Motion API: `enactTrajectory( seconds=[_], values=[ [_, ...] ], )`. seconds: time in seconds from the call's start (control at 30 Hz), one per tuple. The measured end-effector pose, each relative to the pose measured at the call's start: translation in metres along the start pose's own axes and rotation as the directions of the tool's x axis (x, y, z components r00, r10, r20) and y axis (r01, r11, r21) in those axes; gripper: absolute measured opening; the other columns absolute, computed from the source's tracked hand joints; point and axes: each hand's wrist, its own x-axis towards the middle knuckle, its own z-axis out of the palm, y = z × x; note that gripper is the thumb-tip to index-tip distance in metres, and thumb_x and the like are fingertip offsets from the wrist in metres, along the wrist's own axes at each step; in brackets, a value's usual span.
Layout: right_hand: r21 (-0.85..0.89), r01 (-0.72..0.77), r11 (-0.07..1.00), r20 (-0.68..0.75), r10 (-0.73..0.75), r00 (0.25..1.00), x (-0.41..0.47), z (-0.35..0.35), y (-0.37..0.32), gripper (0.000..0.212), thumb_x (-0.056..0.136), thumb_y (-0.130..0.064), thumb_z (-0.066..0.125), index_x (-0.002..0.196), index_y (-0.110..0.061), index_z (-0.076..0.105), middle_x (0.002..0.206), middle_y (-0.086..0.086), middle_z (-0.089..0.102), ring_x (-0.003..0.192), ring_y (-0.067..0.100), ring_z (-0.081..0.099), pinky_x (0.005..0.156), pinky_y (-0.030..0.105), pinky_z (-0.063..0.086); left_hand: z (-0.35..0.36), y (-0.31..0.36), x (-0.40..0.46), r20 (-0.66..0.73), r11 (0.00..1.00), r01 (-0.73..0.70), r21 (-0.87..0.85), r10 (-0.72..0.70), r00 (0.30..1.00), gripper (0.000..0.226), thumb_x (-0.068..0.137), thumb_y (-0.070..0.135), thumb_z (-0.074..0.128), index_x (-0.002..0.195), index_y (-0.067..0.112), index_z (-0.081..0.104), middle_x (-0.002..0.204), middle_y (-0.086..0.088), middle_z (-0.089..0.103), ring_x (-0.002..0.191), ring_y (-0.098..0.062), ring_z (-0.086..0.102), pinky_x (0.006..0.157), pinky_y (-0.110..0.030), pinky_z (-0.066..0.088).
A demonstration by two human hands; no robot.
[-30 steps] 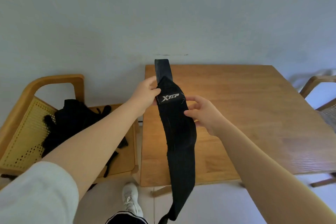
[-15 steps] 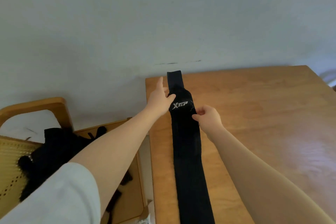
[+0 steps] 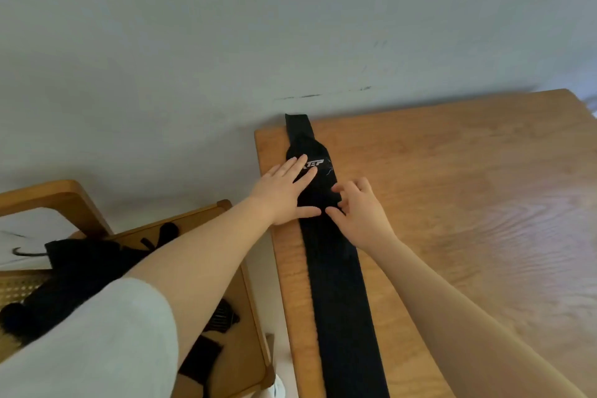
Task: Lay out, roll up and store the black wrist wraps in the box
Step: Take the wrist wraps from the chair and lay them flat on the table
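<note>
A long black wrist wrap (image 3: 336, 284) lies flat along the left side of the wooden table (image 3: 452, 203), its narrow end at the far edge by the wall. A white logo shows near that end. My left hand (image 3: 284, 191) presses flat on the wrap with straight fingers, partly covering the logo. My right hand (image 3: 358, 207) rests beside it on the wrap's right edge, fingers loosely bent and touching the fabric. No box is in view.
A wooden chair (image 3: 239, 317) stands left of the table with more black straps and dark fabric (image 3: 80, 271) piled on its seat. A pale wall runs right behind the table. A white shoe tip (image 3: 278, 388) shows at the bottom.
The wrap went from hanging between my hands to lying flat on the table. Both hands let go of their pinch and now lie on top of it near the logo.
</note>
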Motion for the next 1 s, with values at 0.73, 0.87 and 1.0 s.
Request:
enactTrajectory(
  seconds=[0.73,0.87,1.0],
  values=[
    [-0.464,0.196,0.864,0.137,-0.149,0.979,-0.096,0.049,0.009,0.075,0.089,-0.046,0.05,0.147,-0.01,0.019,0.16,0.008,-0.003,0.147,0.023,-0.003,0.12,0.043,0.006,0.062,0.038,-0.175,-0.23,0.854,0.358,-0.377,-0.46,0.857,0.055,0.101,0.041,0.033,0.15,0.017,0.022,0.16,-0.005,-0.005,0.147,-0.024,-0.002,0.117,-0.037,0.007],
    [-0.374,0.338,0.864,0.069,-0.337,0.939,-0.121,0.065,-0.025,0.063,0.094,-0.036,0.048,0.147,-0.013,0.022,0.16,0.007,0.0,0.147,0.023,-0.003,0.119,0.043,0.004,0.084,0.032,-0.216,-0.207,0.796,0.41,-0.445,-0.537,0.818,0.055,0.101,0.04,0.036,0.149,0.015,0.026,0.16,-0.005,-0.003,0.147,-0.025,-0.001,0.117,-0.038,0.01],
    [-0.251,0.536,0.806,0.197,-0.5,0.843,-0.155,0.104,-0.079,0.048,0.096,-0.029,0.048,0.141,-0.015,0.037,0.159,0.007,0.01,0.147,0.024,0.005,0.118,0.04,0.01,0.105,0.001,-0.255,-0.169,0.764,0.479,-0.433,-0.591,0.789,0.053,0.099,0.036,0.042,0.147,0.015,0.032,0.16,-0.006,-0.001,0.146,-0.026,0.002,0.116,-0.039,0.014]
  ],
)
